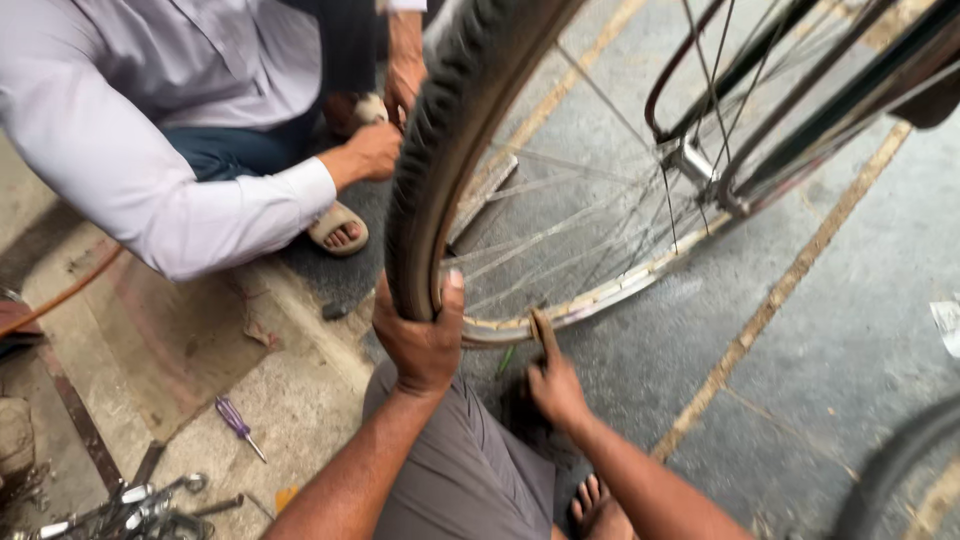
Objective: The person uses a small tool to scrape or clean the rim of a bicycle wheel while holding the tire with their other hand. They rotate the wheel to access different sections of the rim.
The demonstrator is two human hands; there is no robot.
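**A:** Status on the wheel?

**B:** Left hand [420, 340] wrapped around the black tyre [440, 160], fingers closed over the tread, thumb up on the inner side. Tyre is pulled off the metal rim [600, 290] at the bottom of the wheel and stands just above the wearer's knee.

**A:** Right hand?

**B:** Right hand [555, 385] pinches a thin brown lever [543, 335], tip set against the rim's lower edge, just right of the left hand.

**A:** Anyone else in there?

**B:** Second person in a white shirt, squatting at upper left. One hand [372, 150] touches the tyre's outer side; grip can't be told.

**A:** Labels, packaging?

**B:** Only a white scrap of paper [947, 322] at the right edge on the grey paving, markings unreadable. Purple-handled screwdriver [237, 424] on the floor at left, pile of spanners [130, 505] in the bottom-left corner.
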